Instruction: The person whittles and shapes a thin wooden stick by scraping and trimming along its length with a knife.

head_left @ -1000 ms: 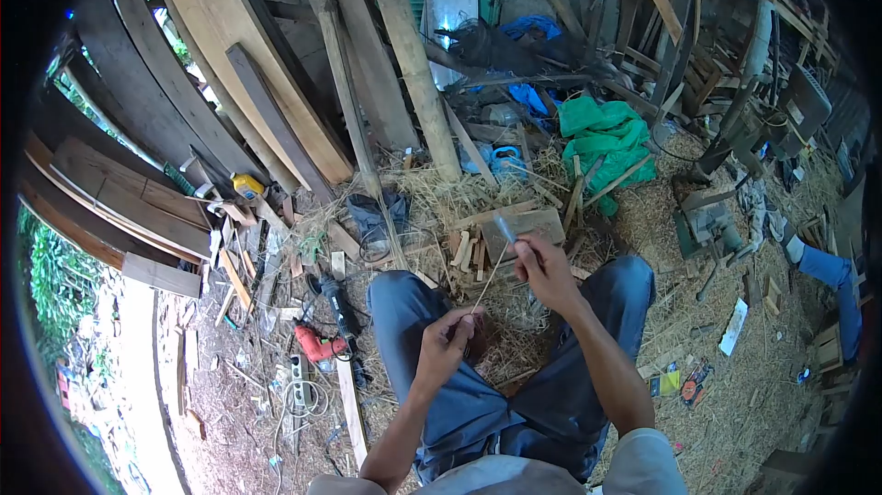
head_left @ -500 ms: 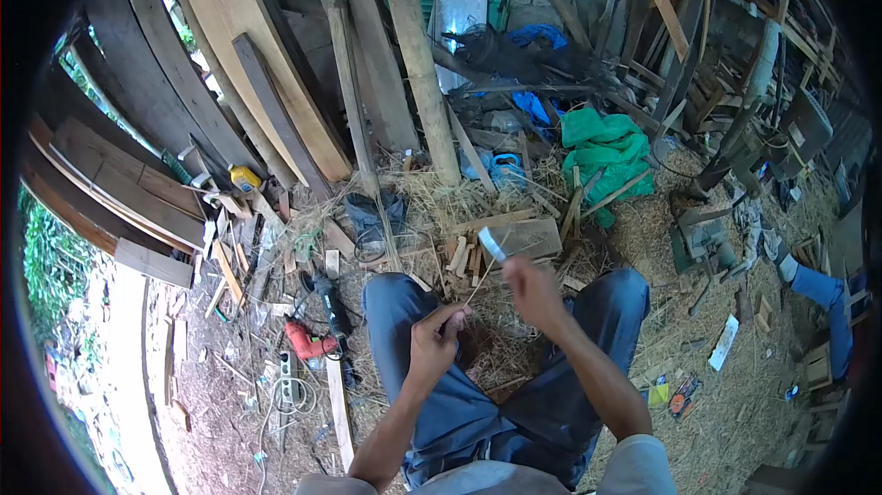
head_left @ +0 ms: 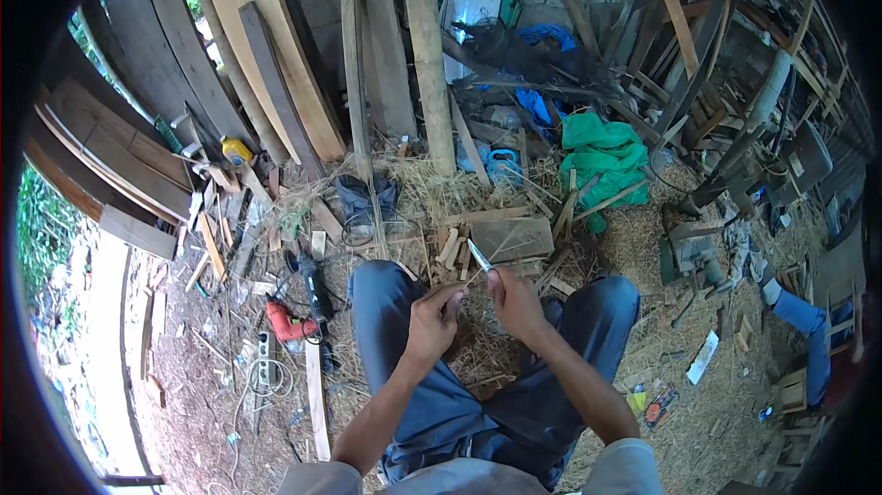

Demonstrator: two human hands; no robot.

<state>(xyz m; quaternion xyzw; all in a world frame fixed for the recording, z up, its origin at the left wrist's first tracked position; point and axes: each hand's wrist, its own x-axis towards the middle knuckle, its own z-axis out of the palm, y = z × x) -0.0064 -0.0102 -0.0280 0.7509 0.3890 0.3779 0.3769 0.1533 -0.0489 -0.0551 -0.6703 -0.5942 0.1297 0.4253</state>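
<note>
Between my knees, my left hand [head_left: 435,318] is closed on a thin pale stick that slants up to the right. Close beside it on the right, my right hand [head_left: 516,304] is wrapped round a knife, its handle hidden in the fist. The knife's bright blade [head_left: 479,254] points up and to the left, near the stick. Beyond my hands a wooden block [head_left: 512,239] lies on the straw, with short wood pieces [head_left: 451,247] at its left side.
A red drill [head_left: 288,321], a black power tool [head_left: 315,288] and a power strip [head_left: 266,359] lie at the left. Planks [head_left: 276,81] lean behind. A green sheet [head_left: 602,159] and a metal machine [head_left: 691,258] are at the right. Another person's blue-clad leg [head_left: 801,316] shows far right.
My right hand has come down and left with the knife, and is now close to my left hand. The camera view has shifted slightly.
</note>
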